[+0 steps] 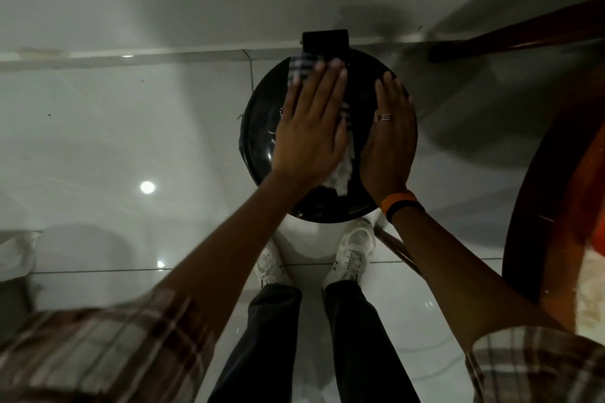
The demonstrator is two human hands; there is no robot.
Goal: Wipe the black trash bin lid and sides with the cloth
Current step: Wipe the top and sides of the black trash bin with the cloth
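Left grip: my left hand [311, 127] lies flat, fingers stretched wide and together, pressing the cloth [343, 170] down onto the lid [258, 127]; nothing is pinched, the palm does the holding.
Right grip: my right hand [389, 137] is open and flat too, resting bare on the right half of the lid, a ring on one finger and an orange-and-black band [401, 204] at the wrist.
Cloth: checked, pale; its edges show past my fingertips and below my palm, between my two hands.
Bin: black, round, glossy lid seen from above, a black hinge block [325, 41] at its far edge; it stands on the floor [131, 141] in front of my white shoes [352, 258], against the wall.
Around: pale shiny tiles; a dark wooden table [537, 206] just beside the bin on the right.
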